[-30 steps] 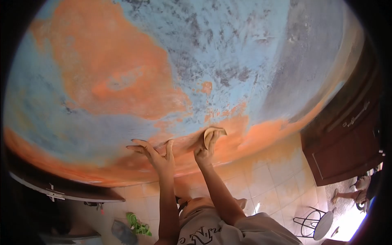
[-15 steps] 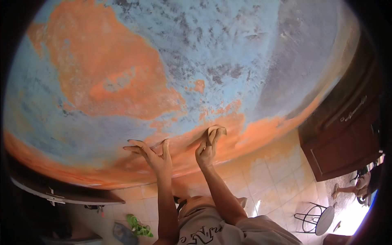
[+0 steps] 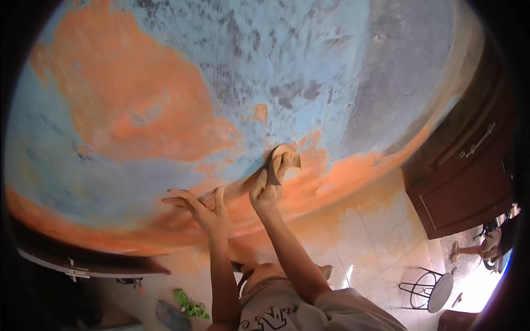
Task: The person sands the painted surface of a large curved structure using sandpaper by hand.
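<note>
A large wall [image 3: 138, 105] with patchy blue, orange and grey paint fills the upper part of the head view. My right hand [image 3: 266, 190] grips a folded, tan sheet of sandpaper [image 3: 284, 150], its curled edge against the wall where blue meets orange. To the left, my left hand [image 3: 208, 214] is open, fingers and thumb spread, with its fingertips at the orange lower part of the wall. Nothing shows in that hand. The face of the sandpaper turned to the wall is hidden.
A dark red-brown door [image 3: 458, 193] with a metal handle stands at the right. Beyond it are a round stool [image 3: 440, 292] and part of another person [image 3: 486, 245]. Green cords [image 3: 190, 305] lie on the tiled floor [image 3: 353, 243]. A dark panel [image 3: 110, 265] is at lower left.
My right hand has moved up and slightly left with the sandpaper, which now shows more of its curled edge. My left hand stays nearly in place; the view has shifted a little.
</note>
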Demonstrator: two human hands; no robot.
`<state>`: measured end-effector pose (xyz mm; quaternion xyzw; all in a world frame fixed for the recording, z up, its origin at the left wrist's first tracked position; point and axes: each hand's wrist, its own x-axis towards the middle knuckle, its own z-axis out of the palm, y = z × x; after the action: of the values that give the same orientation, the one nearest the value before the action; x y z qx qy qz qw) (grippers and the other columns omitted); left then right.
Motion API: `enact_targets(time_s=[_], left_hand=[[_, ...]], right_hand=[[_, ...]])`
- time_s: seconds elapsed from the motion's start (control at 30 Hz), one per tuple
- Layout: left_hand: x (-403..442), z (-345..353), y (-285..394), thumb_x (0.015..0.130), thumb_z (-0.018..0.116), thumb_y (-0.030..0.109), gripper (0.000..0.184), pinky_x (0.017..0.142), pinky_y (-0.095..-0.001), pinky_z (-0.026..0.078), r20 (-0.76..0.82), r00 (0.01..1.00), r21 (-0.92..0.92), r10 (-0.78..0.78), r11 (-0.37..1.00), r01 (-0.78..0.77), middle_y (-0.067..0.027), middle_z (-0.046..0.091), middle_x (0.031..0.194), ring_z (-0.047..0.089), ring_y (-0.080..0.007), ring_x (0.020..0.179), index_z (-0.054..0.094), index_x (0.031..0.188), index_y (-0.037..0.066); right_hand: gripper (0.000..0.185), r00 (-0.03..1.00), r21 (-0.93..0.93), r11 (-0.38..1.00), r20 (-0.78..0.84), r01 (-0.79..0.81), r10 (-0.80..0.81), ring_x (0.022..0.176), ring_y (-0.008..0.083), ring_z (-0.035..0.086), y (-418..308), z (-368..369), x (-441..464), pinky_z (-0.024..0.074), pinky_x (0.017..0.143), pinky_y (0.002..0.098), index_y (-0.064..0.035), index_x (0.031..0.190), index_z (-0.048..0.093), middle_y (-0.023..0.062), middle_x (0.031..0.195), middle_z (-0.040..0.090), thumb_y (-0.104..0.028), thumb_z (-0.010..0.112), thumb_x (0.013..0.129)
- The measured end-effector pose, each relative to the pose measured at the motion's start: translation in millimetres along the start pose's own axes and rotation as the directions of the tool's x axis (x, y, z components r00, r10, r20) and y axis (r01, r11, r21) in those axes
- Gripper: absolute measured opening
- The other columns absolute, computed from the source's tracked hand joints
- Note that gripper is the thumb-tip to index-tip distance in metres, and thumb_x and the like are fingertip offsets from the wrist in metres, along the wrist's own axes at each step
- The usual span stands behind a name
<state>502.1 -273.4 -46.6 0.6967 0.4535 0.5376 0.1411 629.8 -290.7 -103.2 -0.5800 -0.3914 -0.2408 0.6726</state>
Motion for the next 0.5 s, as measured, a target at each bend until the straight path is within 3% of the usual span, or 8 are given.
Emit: enact_targets(time_s=[0.07, 0.13, 0.2, 0.27, 0.33, 0.37, 0.5], left_hand=[[4, -3, 3, 0.084, 0.075, 0.026, 0.111, 0.112, -0.0558, 0.02, 0.022, 1.0, 0.001, 0.012, 1.0, -0.012, -0.0351, -0.028, 0.149, -0.015, -0.0538, 0.14, -0.01, 0.153, 0.008], [8, -1, 5, 0.084, 0.075, 0.025, 0.111, 0.113, -0.0549, 0.021, 0.013, 1.0, -0.009, -0.003, 1.0, 0.003, -0.0353, -0.028, 0.149, -0.014, -0.0533, 0.141, -0.011, 0.153, 0.008], [3, -5, 7, 0.084, 0.075, 0.024, 0.111, 0.113, -0.0541, 0.021, 0.028, 0.999, -0.002, -0.031, 1.0, 0.031, -0.0355, -0.028, 0.148, -0.014, -0.0528, 0.141, -0.011, 0.153, 0.008], [4, -4, 8, 0.083, 0.075, 0.024, 0.112, 0.113, -0.0535, 0.022, 0.026, 0.998, -0.057, -0.057, 0.997, 0.058, -0.0359, -0.028, 0.148, -0.014, -0.0529, 0.141, -0.011, 0.153, 0.007], [3, -4, 5, 0.083, 0.075, 0.025, 0.112, 0.113, -0.0536, 0.022, 0.031, 0.999, -0.03, -0.045, 0.999, 0.046, -0.0359, -0.028, 0.148, -0.014, -0.053, 0.141, -0.011, 0.153, 0.007], [3, -3, 3, 0.083, 0.075, 0.025, 0.112, 0.113, -0.0537, 0.021, 0.023, 0.999, -0.006, -0.032, 0.999, 0.032, -0.0358, -0.028, 0.148, -0.014, -0.0531, 0.141, -0.011, 0.153, 0.007], [7, -2, 6, 0.082, 0.076, 0.026, 0.114, 0.113, -0.0534, 0.021, 0.003, 1.0, -0.014, -0.022, 1.0, 0.022, -0.0352, -0.029, 0.148, -0.015, -0.0524, 0.141, -0.011, 0.153, 0.007]], right_hand=[[0.051, 0.998, -0.063, 0.997, 0.036, -0.044, 0.046, 0.136, 0.0563, 0.025, 22, 8, -23, 0.032, 0.109, 0.0528, 0.009, 0.142, 0.034, 0.04, 0.146, 0.025, -0.001, 0.047, 0.094], [0.05, 1.0, -0.147, 0.989, 0.025, 0.02, -0.017, 0.136, 0.0553, 0.026, 40, 3, -61, 0.0338, 0.108, 0.0506, 0.0093, 0.142, 0.035, 0.0398, 0.145, 0.027, -0.001, 0.046, 0.094], [0.047, 0.98, -0.102, 0.981, 0.094, -0.168, 0.177, 0.131, 0.0565, 0.033, 44, -5, -85, 0.034, 0.108, 0.0538, 0.0139, 0.138, 0.036, 0.0388, 0.142, 0.031, -0.001, 0.043, 0.094], [0.046, 0.981, -0.142, 0.976, 0.078, -0.163, 0.175, 0.129, 0.0561, 0.035, 20, -8, -58, 0.0349, 0.107, 0.0532, 0.0142, 0.138, 0.036, 0.0385, 0.142, 0.031, -0.002, 0.041, 0.095], [0.047, 0.998, 0.081, 0.994, 0.008, -0.068, 0.067, 0.13, 0.0564, 0.034, -2, -2, -10, 0.0348, 0.107, 0.0541, 0.0135, 0.138, 0.036, 0.0389, 0.142, 0.03, -0.002, 0.042, 0.095], [0.048, 0.999, -0.019, 0.999, -0.017, 0.046, -0.046, 0.13, 0.057, 0.034, 3, 4, 0, 0.0339, 0.106, 0.0556, 0.0126, 0.139, 0.036, 0.039, 0.142, 0.03, -0.003, 0.044, 0.094], [0.05, 0.999, -0.157, 0.987, 0.037, -0.033, 0.039, 0.131, 0.0581, 0.031, 45, 4, -60, 0.032, 0.107, 0.0574, 0.0109, 0.14, 0.037, 0.0386, 0.144, 0.029, -0.006, 0.046, 0.094]])
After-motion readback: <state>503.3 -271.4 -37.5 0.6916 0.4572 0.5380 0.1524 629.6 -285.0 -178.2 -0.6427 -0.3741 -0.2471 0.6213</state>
